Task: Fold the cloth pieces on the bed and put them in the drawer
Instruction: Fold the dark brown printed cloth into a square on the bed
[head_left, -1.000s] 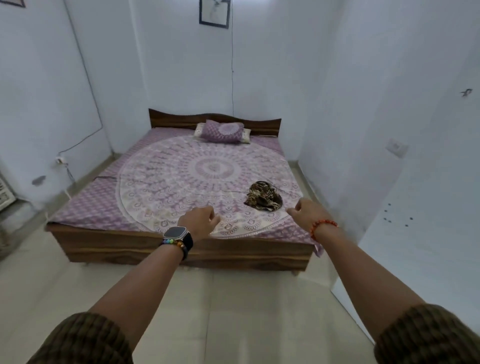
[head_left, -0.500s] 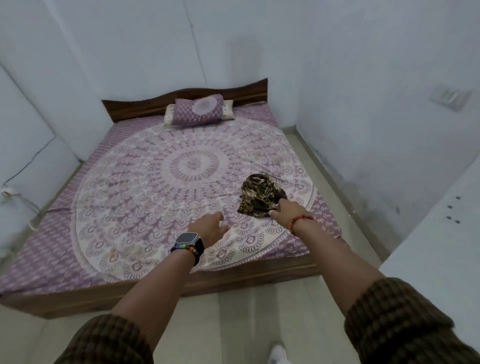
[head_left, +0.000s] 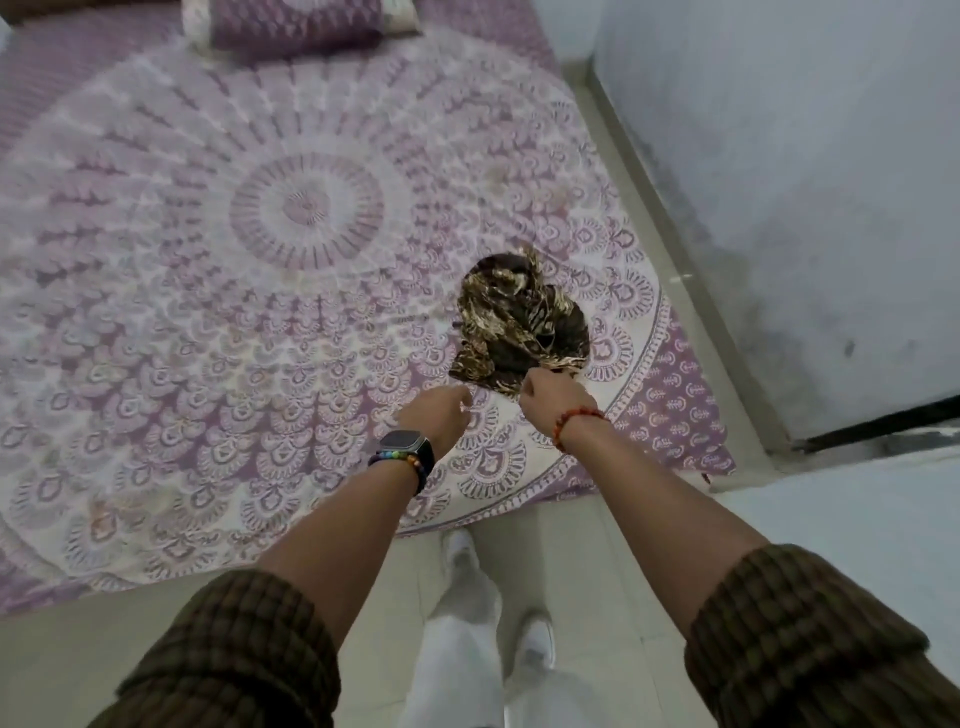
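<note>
A crumpled brown and cream patterned cloth lies on the right side of the bed, near its foot. My right hand is curled at the cloth's near edge and grips it; the fingertips are hidden behind the knuckles. My left hand hovers just left of the cloth's near corner with fingers loosely curled, holding nothing. No drawer is in view.
The bed carries a purple and white mandala sheet, with a pillow at its head. A narrow strip of floor separates the bed from the white wall on the right. My legs and white shoes stand at the bed's foot.
I have stepped up to the bed and leaned over it. Both hands moved forward to the cloth, and my right hand has closed on its near edge.
</note>
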